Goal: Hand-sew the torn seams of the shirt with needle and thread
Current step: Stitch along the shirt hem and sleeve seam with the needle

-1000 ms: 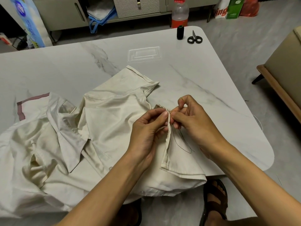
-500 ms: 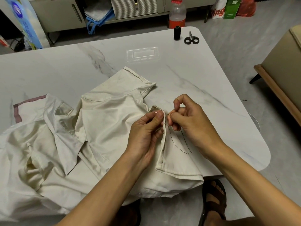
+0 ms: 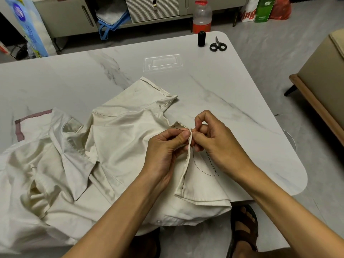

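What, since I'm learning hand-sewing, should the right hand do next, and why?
Probably draw the right hand away from the seam to pull the stitch snug. The left hand pinches the folded seam upright, the right hand pinches at that edge, and a loop of dark thread hangs slack beneath it.

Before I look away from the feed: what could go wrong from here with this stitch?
1. The loose black thread loops below the right hand; it may snag or knot when pulled through.
2. The needle pokes out beside the left hand, which pinches the seam; a prick seems possible.
3. The shirt hangs over the table edge and could drag the work.
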Demonstrator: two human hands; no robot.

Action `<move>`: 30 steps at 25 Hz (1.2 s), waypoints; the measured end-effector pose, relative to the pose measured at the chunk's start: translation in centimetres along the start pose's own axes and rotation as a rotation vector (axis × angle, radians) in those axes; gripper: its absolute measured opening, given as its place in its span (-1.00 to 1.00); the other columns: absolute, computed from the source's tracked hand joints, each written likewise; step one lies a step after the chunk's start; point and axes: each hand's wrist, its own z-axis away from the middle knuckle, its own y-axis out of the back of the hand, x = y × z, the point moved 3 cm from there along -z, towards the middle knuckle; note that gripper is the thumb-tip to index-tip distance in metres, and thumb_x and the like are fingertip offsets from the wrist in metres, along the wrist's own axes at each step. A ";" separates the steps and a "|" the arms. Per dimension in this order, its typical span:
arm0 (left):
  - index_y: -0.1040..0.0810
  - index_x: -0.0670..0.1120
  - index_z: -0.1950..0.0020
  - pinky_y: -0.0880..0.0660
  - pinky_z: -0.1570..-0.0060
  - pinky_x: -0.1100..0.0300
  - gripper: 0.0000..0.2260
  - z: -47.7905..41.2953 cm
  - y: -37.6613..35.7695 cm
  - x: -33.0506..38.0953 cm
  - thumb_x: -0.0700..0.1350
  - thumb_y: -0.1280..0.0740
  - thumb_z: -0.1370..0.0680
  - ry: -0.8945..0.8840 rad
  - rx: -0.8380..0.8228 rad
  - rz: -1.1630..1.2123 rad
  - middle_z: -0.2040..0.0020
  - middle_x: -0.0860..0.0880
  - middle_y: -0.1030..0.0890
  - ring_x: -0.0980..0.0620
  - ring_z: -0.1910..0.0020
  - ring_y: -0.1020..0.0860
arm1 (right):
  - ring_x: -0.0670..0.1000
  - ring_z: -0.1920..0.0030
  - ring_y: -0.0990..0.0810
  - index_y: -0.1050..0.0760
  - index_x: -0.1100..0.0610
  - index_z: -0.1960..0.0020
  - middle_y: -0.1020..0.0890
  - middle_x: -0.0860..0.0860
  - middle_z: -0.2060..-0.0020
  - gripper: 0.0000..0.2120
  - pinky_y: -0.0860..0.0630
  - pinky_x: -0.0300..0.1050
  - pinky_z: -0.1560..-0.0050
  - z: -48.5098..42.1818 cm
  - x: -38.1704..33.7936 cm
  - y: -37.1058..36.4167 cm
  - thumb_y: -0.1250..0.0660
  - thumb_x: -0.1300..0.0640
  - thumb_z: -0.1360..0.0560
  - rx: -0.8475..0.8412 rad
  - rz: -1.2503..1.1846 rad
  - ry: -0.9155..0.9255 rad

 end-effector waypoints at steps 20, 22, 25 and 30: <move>-0.59 -0.20 0.11 -0.58 -0.09 0.23 -0.94 -1.0 -0.7 2.1 -0.29 -0.37 -0.56 -0.192 0.191 0.017 0.13 -0.07 -0.69 0.03 0.04 -0.66 | -0.25 0.27 -0.47 -0.52 0.04 0.19 -0.56 -0.13 0.31 -0.72 -0.34 -0.42 0.32 0.6 0.7 4.7 -0.19 0.39 -0.44 0.154 0.440 -0.044; -0.51 -0.19 0.10 -0.59 -0.15 0.15 -0.90 -1.1 -1.0 2.9 -0.27 -0.28 -0.62 -0.194 0.092 0.219 0.11 -0.08 -0.70 0.00 -0.02 -0.68 | -0.26 0.31 -0.47 -0.56 0.00 0.19 -0.58 -0.16 0.26 -0.70 -0.31 -0.42 0.35 0.4 1.1 4.9 -0.19 0.35 -0.46 0.155 0.454 -0.087; -0.46 -0.14 0.10 -0.61 0.14 0.21 -0.85 -0.8 -1.4 3.5 -0.25 -0.21 -0.66 -0.187 0.038 0.313 0.29 -0.01 -0.58 0.08 0.34 -0.59 | -0.20 0.24 -0.47 -0.59 -0.05 0.13 -0.58 -0.16 0.13 -0.74 -0.26 -0.40 0.32 0.1 1.7 4.6 -0.25 0.29 -0.47 0.100 0.518 -0.104; -0.47 -0.10 0.15 -0.24 0.43 0.28 -0.84 0.4 0.6 5.0 -0.20 -0.28 -0.64 -0.463 0.211 -0.516 0.38 0.03 -0.45 0.10 0.46 -0.28 | -0.09 0.09 -0.48 -0.52 -0.09 0.07 -0.56 -0.11 0.06 -0.63 -0.30 -0.33 0.23 -0.2 2.3 5.2 -0.24 0.37 -0.39 0.023 0.620 -0.101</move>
